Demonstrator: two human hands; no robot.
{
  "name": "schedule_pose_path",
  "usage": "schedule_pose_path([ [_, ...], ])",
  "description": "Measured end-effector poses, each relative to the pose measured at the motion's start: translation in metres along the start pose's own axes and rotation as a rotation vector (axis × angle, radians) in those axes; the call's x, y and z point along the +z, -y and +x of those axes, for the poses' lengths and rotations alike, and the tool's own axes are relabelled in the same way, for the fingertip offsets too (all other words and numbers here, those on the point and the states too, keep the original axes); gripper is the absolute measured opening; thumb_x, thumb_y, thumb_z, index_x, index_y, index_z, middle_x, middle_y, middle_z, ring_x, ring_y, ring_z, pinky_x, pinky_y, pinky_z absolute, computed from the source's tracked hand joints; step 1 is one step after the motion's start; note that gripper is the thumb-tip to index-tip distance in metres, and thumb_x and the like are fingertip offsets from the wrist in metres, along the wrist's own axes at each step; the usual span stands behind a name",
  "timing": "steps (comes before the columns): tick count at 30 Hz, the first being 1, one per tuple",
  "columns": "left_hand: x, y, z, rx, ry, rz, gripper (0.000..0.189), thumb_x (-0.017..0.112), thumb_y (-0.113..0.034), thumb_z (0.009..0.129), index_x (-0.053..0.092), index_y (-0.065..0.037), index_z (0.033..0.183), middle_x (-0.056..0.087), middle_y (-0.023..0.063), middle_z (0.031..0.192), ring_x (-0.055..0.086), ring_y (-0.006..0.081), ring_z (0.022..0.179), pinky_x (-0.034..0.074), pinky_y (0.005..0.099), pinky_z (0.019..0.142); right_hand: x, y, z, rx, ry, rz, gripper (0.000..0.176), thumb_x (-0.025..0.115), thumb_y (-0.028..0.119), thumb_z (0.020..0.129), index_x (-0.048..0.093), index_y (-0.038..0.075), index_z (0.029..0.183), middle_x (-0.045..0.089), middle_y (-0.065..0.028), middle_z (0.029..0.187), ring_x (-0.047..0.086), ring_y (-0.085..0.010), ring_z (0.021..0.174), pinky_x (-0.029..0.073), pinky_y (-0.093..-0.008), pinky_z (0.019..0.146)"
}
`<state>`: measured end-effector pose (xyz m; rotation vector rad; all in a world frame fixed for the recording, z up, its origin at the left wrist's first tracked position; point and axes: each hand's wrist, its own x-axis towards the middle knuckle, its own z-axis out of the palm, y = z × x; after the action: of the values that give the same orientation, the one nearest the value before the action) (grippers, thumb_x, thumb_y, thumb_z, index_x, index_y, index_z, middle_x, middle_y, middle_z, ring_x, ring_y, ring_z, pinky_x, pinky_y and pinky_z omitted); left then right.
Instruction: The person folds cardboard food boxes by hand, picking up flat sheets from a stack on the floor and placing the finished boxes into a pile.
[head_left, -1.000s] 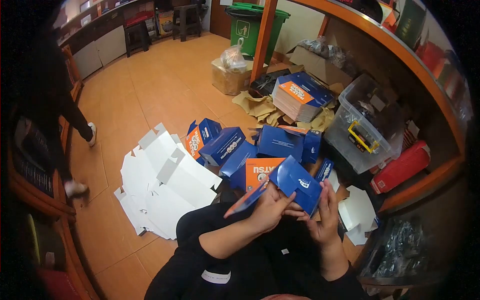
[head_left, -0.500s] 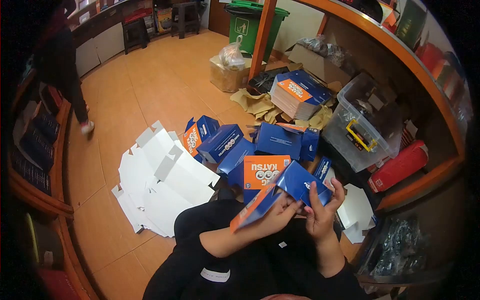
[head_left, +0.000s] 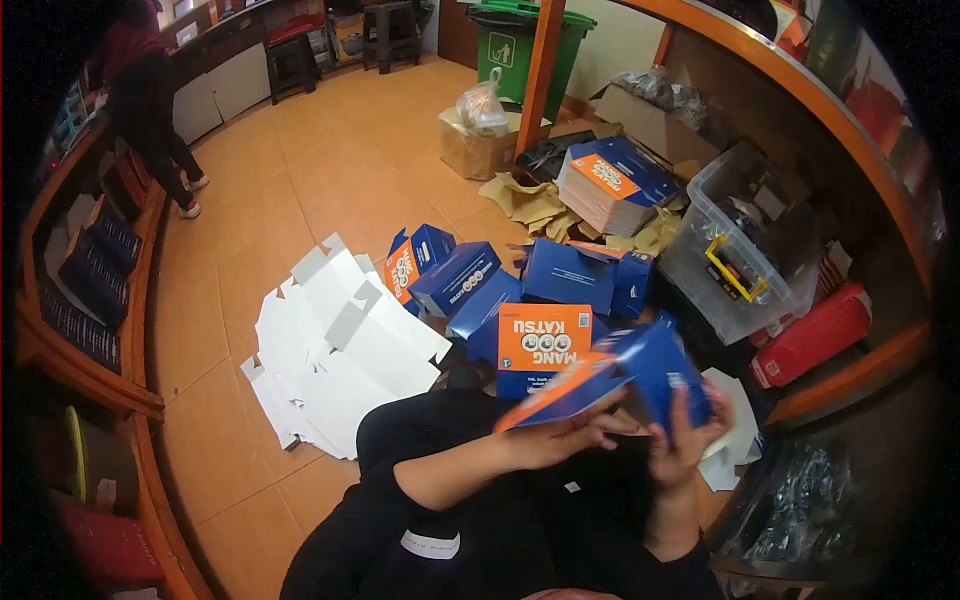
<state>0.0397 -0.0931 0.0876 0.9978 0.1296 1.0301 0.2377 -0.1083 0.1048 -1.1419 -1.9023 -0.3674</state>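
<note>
The tile floor [head_left: 300, 170] is basically the workbench here. The biggest thing on it is the fan of white flat blanks [head_left: 330, 360] toward the left. Next is the clear plastic tub [head_left: 790, 230] along the right edge, then a stack of printed flats [head_left: 610, 185] at the far end. A cluster of made-up blue boxes [head_left: 570, 275] sits in the middle.

The carton [head_left: 650, 365] is held up off the floor at its near edge, half popped open. The left hand [head_left: 565, 435] pinches under the orange flap. The right hand [head_left: 685, 440] is wrapped round the blue side, fingers curled over it.

My take: square the tube up first and crease hard along the scores, then tuck the flaps, otherwise the corners probably buckle.

Readable text: the orange panel on the nearest floor box [head_left: 545, 345] says MANG KATSU, upside down from here. The other print is too small to read.
</note>
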Motion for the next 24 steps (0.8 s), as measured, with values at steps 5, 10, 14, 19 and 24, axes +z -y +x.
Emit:
schedule_pose_path([
  [5, -0.054, -0.055, -0.011, -0.22, 0.362, 0.74, 0.038, 0.056, -0.022, 0.088, 0.052, -0.011, 0.125, 0.066, 0.0092, 0.1, 0.062, 0.0177, 0.095, 0.046, 0.0287, 0.084, -0.038, -0.042, -0.003, 0.098, -0.157, -0.33, 0.036, 0.06, 0.012, 0.081, 0.059, 0.004, 0.116, 0.034, -0.0162, 0.124, 0.035, -0.0317, 0.116, 0.028, -0.0434, 0.1],
  [10, -0.183, -0.059, -0.032, -0.499, -0.515, 1.486, 0.032, 0.064, -0.035, 0.079, 0.062, -0.005, 0.091, 0.066, 0.012, 0.09, 0.065, 0.0235, 0.08, 0.05, 0.0335, 0.071, -0.055, -0.058, -0.007, 0.314, 0.103, -0.481, 0.058, 0.067, 0.017, 0.073, 0.049, 0.01, 0.128, 0.039, -0.0123, 0.128, 0.032, -0.0315, 0.122, 0.018, -0.0513, 0.105],
  [14, -0.25, -0.027, -0.062, -1.033, -0.374, 1.964, 0.059, 0.073, -0.056, 0.061, 0.065, -0.005, 0.089, 0.066, 0.0098, 0.092, 0.065, 0.0266, 0.085, 0.051, 0.0369, 0.07, -0.051, -0.059, -0.011, 0.298, 0.16, -0.379, 0.065, 0.069, 0.019, 0.07, 0.046, 0.011, 0.13, 0.038, -0.0126, 0.13, 0.031, -0.0317, 0.123, 0.015, -0.053, 0.105],
  [19, -0.264, 0.002, -0.055, -1.283, -0.285, 1.938, 0.066, 0.076, -0.058, 0.054, 0.068, -0.006, 0.093, 0.067, 0.0086, 0.093, 0.065, 0.0253, 0.088, 0.052, 0.0373, 0.072, -0.033, -0.049, -0.004, 0.296, 0.128, -0.205, 0.061, 0.069, 0.015, 0.069, 0.049, 0.01, 0.127, 0.045, -0.013, 0.122, 0.034, -0.0326, 0.117, 0.025, -0.0444, 0.1],
  [24, -0.294, 0.008, -0.071, -1.215, -0.241, 1.966, 0.058, 0.082, -0.045, 0.053, 0.068, -0.007, 0.094, 0.066, 0.0095, 0.096, 0.064, 0.026, 0.089, 0.052, 0.0365, 0.075, -0.029, -0.047, -0.006, 0.262, 0.113, -0.16, 0.059, 0.069, 0.012, 0.068, 0.052, 0.008, 0.124, 0.048, -0.0132, 0.117, 0.038, -0.0313, 0.113, 0.028, -0.0431, 0.098],
])
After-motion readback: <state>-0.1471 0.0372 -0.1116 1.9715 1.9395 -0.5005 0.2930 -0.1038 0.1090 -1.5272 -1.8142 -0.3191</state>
